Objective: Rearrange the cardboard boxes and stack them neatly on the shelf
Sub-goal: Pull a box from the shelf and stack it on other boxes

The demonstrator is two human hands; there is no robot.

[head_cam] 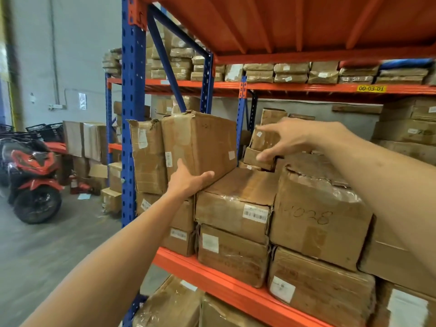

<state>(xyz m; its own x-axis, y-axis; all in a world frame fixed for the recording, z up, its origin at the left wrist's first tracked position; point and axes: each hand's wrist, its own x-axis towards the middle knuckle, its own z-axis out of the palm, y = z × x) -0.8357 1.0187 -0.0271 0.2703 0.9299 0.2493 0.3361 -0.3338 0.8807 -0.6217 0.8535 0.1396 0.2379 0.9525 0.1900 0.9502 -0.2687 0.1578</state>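
Cardboard fills the middle level of the shelf (203, 270), an orange-beamed rack on blue uprights. From the head camera, the left hand (186, 181) grips the lower front corner of a tall cardboard box (200, 147), thumb up the front face and fingers curled under its bottom edge. That box sits tilted, its right lower edge raised above the flat box (233, 206) beneath it and its left side pressed against a torn box (147, 159) at the rack's end. The right hand (295, 138) reaches further back with fingers spread and loosely bent around a small box (260, 147); whether the fingertips actually touch it is hard to tell. Beside the flat box stands a bulging box (318, 213) wrapped in clear tape, with handwriting on its front that reads roughly "M028".

Open room lies above the flat box, between the tall box and the bulging one, and under the orange deck overhead. Left of the blue upright (131, 114) the concrete floor is open as far as a red motorcycle (33, 175).

The right forearm covers the boxes at the right edge, the lower shelf level is cut off by the frame, and the packages (290, 73) on the upper level are blurred, their labels unreadable.
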